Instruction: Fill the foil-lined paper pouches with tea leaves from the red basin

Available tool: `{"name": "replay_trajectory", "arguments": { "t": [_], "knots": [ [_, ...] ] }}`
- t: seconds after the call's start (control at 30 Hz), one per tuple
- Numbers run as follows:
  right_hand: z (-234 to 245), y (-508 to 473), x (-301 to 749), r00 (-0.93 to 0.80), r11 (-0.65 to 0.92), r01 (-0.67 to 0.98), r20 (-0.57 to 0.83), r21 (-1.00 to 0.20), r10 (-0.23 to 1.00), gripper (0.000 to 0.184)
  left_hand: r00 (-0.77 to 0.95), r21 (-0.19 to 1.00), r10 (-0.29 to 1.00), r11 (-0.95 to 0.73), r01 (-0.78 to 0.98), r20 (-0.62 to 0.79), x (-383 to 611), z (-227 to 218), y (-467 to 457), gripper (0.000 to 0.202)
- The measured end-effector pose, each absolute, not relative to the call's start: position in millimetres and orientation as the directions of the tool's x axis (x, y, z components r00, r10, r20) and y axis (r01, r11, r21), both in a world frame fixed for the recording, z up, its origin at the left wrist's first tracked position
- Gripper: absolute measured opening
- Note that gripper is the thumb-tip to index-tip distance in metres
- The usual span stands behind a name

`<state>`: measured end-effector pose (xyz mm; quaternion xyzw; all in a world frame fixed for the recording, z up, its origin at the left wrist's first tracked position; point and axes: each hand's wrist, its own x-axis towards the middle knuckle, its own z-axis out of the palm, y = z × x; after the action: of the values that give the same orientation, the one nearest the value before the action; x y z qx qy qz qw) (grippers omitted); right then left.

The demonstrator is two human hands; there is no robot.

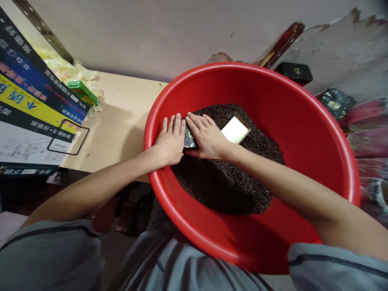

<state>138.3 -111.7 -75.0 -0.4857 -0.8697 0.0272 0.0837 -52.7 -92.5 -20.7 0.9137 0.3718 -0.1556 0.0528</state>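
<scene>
Clasps a dark box point(190, 140) between left hand point(170, 143) and right hand point(207, 137), in a grip pressed against both sides, above dark loose flakes point(257, 151) in a red tub point(303, 125), near a bright gold-edged object point(235, 129), with a pale surface point(125, 107) beyond.

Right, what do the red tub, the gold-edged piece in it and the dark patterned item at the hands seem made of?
Red tub: probably plastic, smooth and glossy, with soft highlights along its rim. Gold-edged piece: perhaps metal, shiny; its face glares white. Dark patterned item: tin or coated card, cannot tell; only a speckled part shows between left hand and right hand.
</scene>
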Motion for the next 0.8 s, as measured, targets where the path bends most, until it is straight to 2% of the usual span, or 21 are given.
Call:
{"name": "replay_trajectory", "arguments": {
  "t": [0.07,0.17,0.23,0.33,0.4,0.47,0.53,0.6,0.63,0.7,0.8],
  "knots": [
    [-80,-110,139,-0.472,0.492,0.855,0.148,-0.164,0.869,0.114,0.689,-0.008,0.628,-0.741,0.671,-0.361,-54,-17,-86,0.110],
    [-90,-104,144,-0.465,0.514,0.825,0.233,-0.237,0.854,0.120,0.702,-0.044,0.646,-0.744,0.666,-0.298,-49,-12,-82,0.108],
    [-95,-99,150,-0.494,0.575,0.763,0.309,-0.295,0.813,0.128,0.749,-0.073,0.628,-0.774,0.629,-0.209,-42,-7,-84,0.095],
    [-97,-97,157,-0.501,0.633,0.678,0.396,-0.372,0.769,0.137,0.842,-0.074,0.534,-0.845,0.529,-0.072,-32,-1,-87,0.062],
    [-93,-105,159,-0.464,0.625,0.662,0.429,-0.414,0.775,0.136,0.861,-0.050,0.509,-0.860,0.508,-0.012,-29,2,-86,0.053],
    [-84,-121,158,-0.379,0.580,0.687,0.465,-0.438,0.800,0.132,0.832,-0.020,0.554,-0.832,0.554,-0.016,-28,8,-82,0.061],
    [-71,-141,155,-0.290,0.518,0.733,0.486,-0.441,0.824,0.132,0.778,0.018,0.628,-0.778,0.628,0.005,-31,22,-76,0.084],
    [-52,-158,153,-0.238,0.461,0.777,0.477,-0.429,0.846,0.140,0.710,0.102,0.697,-0.717,0.689,0.101,-35,48,-74,0.107],
    [-41,-165,152,-0.219,0.438,0.799,0.479,-0.412,0.850,0.147,0.674,0.164,0.716,-0.698,0.697,0.183,-37,64,-75,0.111],
    [-14,-173,156,-0.161,0.384,0.859,0.534,-0.339,0.830,0.154,0.587,0.319,0.744,-0.668,0.673,0.320,-38,100,-84,0.120],
    [28,-177,173,-0.071,0.260,0.950,0.696,-0.171,0.715,0.142,0.501,0.502,0.726,-0.688,0.525,0.471,-29,143,-110,0.134]
  ]
}}
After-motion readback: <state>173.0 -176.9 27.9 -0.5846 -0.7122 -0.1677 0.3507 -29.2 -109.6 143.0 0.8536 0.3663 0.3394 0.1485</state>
